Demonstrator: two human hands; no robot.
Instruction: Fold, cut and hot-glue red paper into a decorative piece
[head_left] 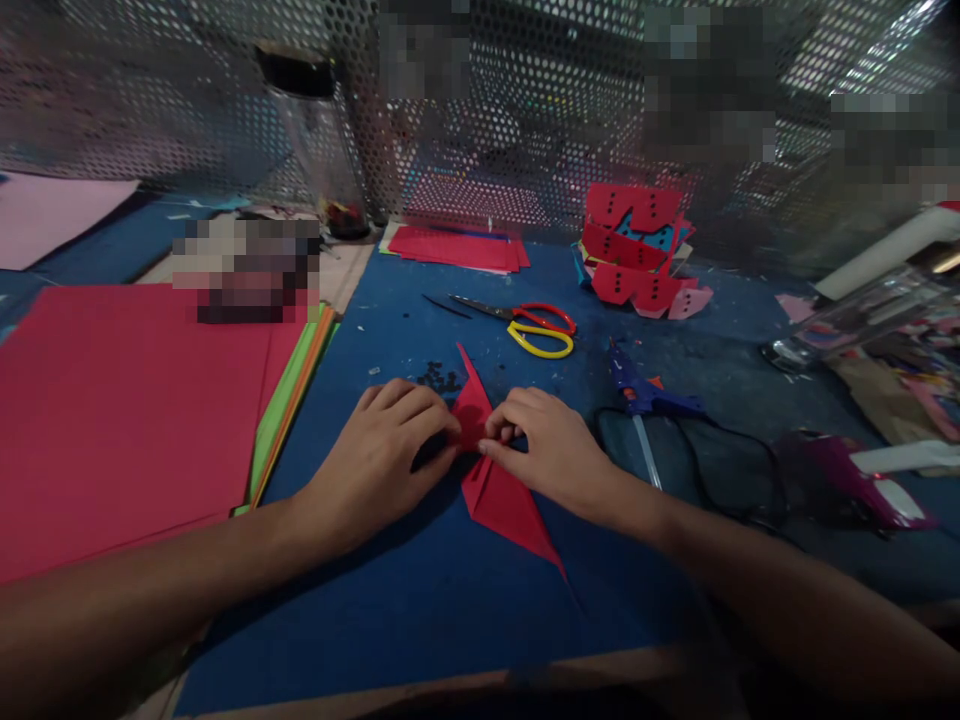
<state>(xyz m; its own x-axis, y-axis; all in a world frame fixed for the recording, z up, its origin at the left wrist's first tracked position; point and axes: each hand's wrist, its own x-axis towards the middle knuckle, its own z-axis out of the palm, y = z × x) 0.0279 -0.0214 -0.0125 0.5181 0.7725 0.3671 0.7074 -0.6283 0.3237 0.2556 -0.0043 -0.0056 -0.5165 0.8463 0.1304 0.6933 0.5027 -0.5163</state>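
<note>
A folded piece of red paper (510, 507) with pointed ends lies on the blue table surface (360, 610). My left hand (394, 440) pinches its left edge near the middle, thumb and fingers together. From the other side, my right hand (544, 440) grips the same paper with thumb and curled fingers, close to the left fingertips. One narrow point sticks up beyond my hands, and the wider part slants down toward the lower right. Small black paper bits (439, 377) lie just past my left hand.
Scissors (541, 330) with red and yellow handles lie beyond my hands. To the right are a blue glue gun (652, 393) with a cord and folded red paper pieces (626, 245) with black dots. Stacked coloured sheets (135, 400) cover the left. A perforated metal screen (510, 130) stands behind.
</note>
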